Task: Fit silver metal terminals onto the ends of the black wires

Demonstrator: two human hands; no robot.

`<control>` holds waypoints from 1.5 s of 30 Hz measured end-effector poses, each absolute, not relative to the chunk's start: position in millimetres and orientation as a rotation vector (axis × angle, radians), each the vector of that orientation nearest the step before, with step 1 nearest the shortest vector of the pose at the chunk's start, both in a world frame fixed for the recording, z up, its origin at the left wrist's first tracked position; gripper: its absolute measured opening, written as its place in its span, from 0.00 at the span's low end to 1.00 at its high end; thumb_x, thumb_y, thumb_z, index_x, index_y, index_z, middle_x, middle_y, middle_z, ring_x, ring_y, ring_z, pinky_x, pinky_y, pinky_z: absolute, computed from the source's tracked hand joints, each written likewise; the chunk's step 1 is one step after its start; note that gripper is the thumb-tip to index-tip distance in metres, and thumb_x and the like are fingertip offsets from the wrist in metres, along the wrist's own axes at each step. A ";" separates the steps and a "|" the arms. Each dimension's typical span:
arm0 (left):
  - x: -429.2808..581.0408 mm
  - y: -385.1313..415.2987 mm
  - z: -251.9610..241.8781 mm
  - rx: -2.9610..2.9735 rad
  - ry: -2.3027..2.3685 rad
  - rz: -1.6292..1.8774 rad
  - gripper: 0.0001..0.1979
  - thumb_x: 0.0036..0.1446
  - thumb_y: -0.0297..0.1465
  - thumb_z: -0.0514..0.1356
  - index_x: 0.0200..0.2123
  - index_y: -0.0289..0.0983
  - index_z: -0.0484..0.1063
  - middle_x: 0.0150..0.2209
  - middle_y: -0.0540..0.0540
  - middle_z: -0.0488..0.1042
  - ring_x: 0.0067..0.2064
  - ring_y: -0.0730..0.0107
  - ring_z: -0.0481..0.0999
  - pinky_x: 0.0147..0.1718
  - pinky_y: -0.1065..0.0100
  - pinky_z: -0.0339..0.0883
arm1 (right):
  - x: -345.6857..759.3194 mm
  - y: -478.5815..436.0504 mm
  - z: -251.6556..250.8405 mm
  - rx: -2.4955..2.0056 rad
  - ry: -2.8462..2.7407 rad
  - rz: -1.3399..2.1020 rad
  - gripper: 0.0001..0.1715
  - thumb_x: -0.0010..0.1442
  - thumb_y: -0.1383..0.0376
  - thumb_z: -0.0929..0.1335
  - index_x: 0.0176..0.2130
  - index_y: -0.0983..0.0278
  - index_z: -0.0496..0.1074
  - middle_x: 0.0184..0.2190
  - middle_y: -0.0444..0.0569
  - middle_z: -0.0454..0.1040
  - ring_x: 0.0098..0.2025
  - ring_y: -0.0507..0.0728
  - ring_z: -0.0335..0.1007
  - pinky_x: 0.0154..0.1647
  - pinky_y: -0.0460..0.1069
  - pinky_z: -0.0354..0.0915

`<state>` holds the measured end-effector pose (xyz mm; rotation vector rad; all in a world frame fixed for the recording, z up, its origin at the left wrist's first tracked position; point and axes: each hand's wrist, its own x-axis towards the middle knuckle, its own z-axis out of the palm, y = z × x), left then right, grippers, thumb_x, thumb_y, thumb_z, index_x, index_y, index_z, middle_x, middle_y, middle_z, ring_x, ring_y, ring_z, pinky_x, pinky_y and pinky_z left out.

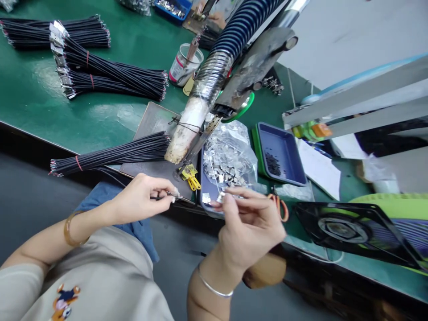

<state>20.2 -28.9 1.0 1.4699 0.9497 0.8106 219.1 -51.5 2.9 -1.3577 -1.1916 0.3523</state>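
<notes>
Glossy green tabletop [30, 104] | left hand [140, 199] pinching slim black cable [155, 197] | right hand [249, 223] pinching small shiny metal piece [220, 196]

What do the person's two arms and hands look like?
The left hand is ungloved, its arm wearing a smooth amber bangle and short pale beige fabric sleeve. The right hand, also ungloved, has a thin silver-coloured bangle; no sleeve shows there.

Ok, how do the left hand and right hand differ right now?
The left hand pinches a thin black cable; the right hand pinches a small shiny piece. The left hand's wrist wears an amber-coloured bangle, the right hand's a thin silvery bangle. Both pinch rather than palm what they hold.
</notes>
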 end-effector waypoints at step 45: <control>30.5 -20.5 -9.4 1.085 0.961 0.877 0.07 0.48 0.31 0.66 0.26 0.31 0.79 0.26 0.46 0.78 0.28 0.73 0.72 0.30 0.73 0.67 | 188.5 -58.1 -31.5 -1.172 -1.411 0.469 0.04 0.62 0.70 0.71 0.35 0.61 0.74 0.37 0.46 0.81 0.38 0.54 0.80 0.39 0.50 0.77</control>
